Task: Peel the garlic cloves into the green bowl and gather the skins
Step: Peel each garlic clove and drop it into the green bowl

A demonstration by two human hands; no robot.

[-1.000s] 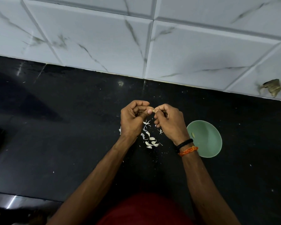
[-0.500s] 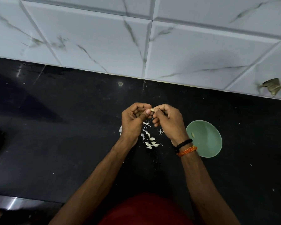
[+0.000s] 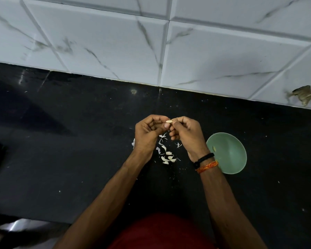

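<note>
A small pale garlic clove is pinched between the fingertips of both hands above the black counter. My left hand grips it from the left, my right hand from the right. Below the hands lies a scatter of white garlic skins on the counter. The green bowl stands just right of my right wrist, with one small peeled clove inside it.
The black counter runs to a white marble-patterned tile wall at the back. A chipped brown patch marks the wall at far right. A metal edge shows at bottom left. Tiny skin specks dot the counter.
Both hands stayed in place with only small finger movements; the clove now shows more plainly between the fingertips.
</note>
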